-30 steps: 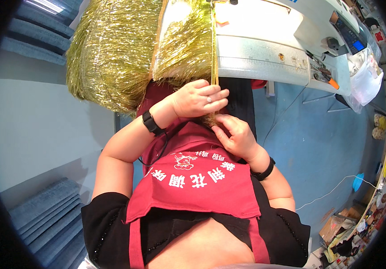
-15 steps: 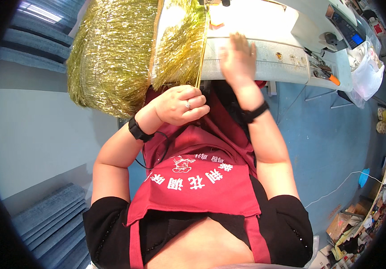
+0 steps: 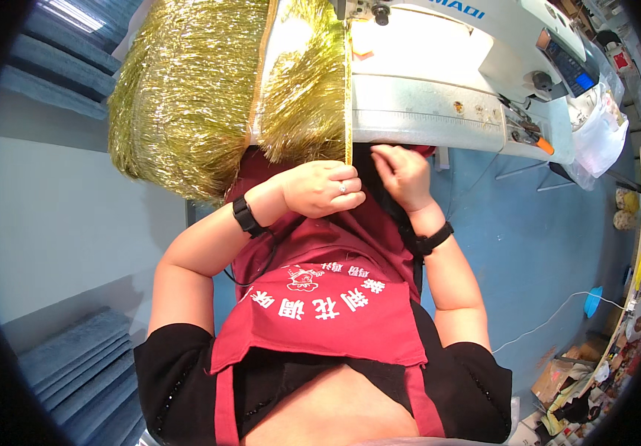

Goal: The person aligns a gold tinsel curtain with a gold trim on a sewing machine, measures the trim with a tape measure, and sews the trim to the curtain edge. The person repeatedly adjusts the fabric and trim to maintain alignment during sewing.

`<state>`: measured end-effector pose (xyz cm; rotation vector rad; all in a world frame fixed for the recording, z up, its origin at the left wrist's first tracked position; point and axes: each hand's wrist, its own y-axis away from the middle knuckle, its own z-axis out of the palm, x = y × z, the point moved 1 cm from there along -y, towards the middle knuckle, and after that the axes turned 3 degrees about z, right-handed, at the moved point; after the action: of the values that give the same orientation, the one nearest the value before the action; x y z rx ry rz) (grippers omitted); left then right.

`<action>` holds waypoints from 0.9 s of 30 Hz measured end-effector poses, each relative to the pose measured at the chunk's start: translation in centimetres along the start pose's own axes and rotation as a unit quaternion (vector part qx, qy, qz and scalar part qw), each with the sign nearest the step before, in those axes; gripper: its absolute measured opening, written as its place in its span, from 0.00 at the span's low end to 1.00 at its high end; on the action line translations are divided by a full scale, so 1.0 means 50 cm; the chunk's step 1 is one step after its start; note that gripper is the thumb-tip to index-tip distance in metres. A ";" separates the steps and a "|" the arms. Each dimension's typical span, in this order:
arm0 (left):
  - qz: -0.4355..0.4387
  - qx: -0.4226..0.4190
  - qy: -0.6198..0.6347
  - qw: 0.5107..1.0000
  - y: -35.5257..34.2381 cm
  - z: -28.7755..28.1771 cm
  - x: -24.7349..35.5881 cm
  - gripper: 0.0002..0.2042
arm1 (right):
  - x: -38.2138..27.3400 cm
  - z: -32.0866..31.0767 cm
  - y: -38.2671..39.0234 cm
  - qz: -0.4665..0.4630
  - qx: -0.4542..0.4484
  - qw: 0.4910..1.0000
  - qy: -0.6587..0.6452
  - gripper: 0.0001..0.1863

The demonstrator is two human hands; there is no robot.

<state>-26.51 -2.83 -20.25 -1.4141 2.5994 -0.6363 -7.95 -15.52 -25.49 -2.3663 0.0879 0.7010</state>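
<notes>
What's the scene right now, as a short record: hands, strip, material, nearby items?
Left hand: closed on the gold strip
Right hand: fingers curled by the front edge of the worktable; grip unclear
Strip: runs from the sewing machine down to the left hand
Material: gold tinsel fringe, left of the strip
Nearby: orange-handled tool, white plastic bag, both toward the right

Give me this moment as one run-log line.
left hand: gripping gold edging strip | right hand: beside it, grip unclear | gold tinsel fringe: left of strip | sewing machine: strip leads up to it
</notes>
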 end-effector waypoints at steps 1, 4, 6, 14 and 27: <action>-0.003 -0.003 0.002 1.000 -0.005 0.006 -0.001 0.15 | 0.003 -0.007 -0.009 0.001 0.027 0.999 0.026 0.12; -0.011 -0.020 -0.005 1.000 -0.019 0.020 0.003 0.17 | 0.001 0.003 -0.043 -0.002 0.067 0.997 0.039 0.28; -0.019 -0.010 -0.040 0.999 -0.025 0.025 0.012 0.21 | -0.006 0.023 -0.060 -0.018 0.055 0.997 0.051 0.31; -0.205 0.158 -0.169 0.951 -0.013 0.022 0.061 0.28 | -0.007 0.032 -0.058 -0.061 0.055 0.997 -0.009 0.24; -0.235 0.108 -0.115 0.959 -0.019 0.031 0.063 0.28 | -0.028 -0.015 -0.009 -0.186 0.022 0.982 0.012 0.05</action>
<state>-27.07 -6.37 -20.96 -1.9114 1.9570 -0.7272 -8.70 -15.80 -24.03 -2.2610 -0.3179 0.4820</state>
